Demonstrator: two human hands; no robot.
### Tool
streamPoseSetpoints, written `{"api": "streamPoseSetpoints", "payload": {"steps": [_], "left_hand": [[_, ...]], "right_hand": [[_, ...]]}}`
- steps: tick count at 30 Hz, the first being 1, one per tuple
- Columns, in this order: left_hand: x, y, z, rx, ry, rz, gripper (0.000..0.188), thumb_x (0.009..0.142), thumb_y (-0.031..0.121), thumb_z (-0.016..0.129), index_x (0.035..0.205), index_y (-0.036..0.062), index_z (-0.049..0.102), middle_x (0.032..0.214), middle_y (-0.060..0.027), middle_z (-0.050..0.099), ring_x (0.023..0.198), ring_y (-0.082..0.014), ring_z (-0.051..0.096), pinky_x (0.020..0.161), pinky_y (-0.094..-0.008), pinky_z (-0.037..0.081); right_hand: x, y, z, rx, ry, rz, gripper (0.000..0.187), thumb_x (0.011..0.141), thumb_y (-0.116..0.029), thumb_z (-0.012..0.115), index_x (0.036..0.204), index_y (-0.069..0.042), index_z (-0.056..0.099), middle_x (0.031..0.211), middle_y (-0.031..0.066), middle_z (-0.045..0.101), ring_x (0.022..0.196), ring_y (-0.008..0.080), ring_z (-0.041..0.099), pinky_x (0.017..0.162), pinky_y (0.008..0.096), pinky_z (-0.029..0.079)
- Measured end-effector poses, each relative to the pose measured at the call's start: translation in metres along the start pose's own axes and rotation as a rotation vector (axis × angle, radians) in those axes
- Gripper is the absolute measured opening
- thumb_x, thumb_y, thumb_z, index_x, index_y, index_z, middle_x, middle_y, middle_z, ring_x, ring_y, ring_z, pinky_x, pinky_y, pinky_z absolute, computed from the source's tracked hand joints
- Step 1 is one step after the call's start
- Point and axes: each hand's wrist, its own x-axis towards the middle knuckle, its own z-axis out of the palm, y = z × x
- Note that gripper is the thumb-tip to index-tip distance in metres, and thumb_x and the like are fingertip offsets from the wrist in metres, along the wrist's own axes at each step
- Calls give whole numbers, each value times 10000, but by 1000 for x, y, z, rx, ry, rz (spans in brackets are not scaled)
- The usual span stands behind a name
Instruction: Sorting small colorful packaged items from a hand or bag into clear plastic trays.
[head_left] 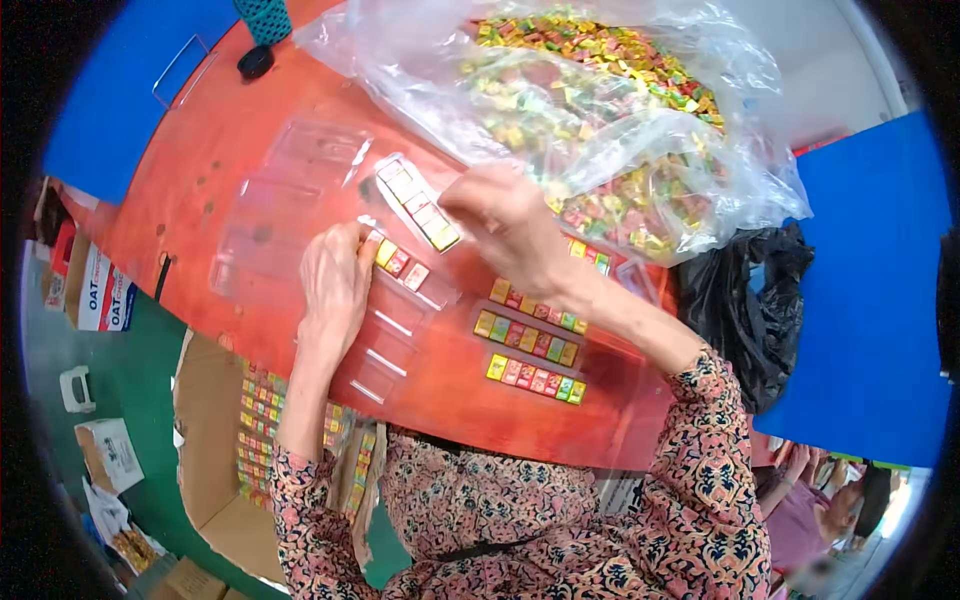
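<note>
My left hand [335, 278] is closed at the left end of a clear plastic tray [437, 292]. Three small wrapped candies [400, 265], in yellow and red, sit in that tray near the fingertips. Just beyond it lies another narrow clear tray with a row of pale and yellow pieces [418, 205]. My right hand [505, 215] is over the table beside this second tray, smeared by motion, so its fingers do not show clearly. Several filled trays of colourful candies [525, 338] lie in rows below my right forearm.
A large clear bag of loose candies [600, 130] covers the far side of the orange table [190, 230]. Empty clear trays [290, 190] lie at left. A black plastic bag [745, 310] hangs at right. By the near edge stands a cardboard box [215, 440] with packed candy rows.
</note>
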Motion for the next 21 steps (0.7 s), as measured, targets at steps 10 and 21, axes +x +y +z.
{"api": "streamPoseSetpoints", "payload": {"steps": [10,21], "left_hand": [[5,3,-6,-73,-29,-25,175,785,144,614,788,-31,607,774,-186,623,781,-332,597,691,-408,446],[8,-11,5,-30,24,4,184,780,132,599,831,-46,592,776,-204,626,734,-334,630,634,-394,468]], "right_hand": [[21,153,-199,-639,312,468,219,818,-130,598,994,-14,653,862,98,673,791,129,612,716,266,473],[9,212,-209,-274,-49,682,349,796,-155,623,1085,37,586,885,61,628,774,133,560,699,257,447]]}}
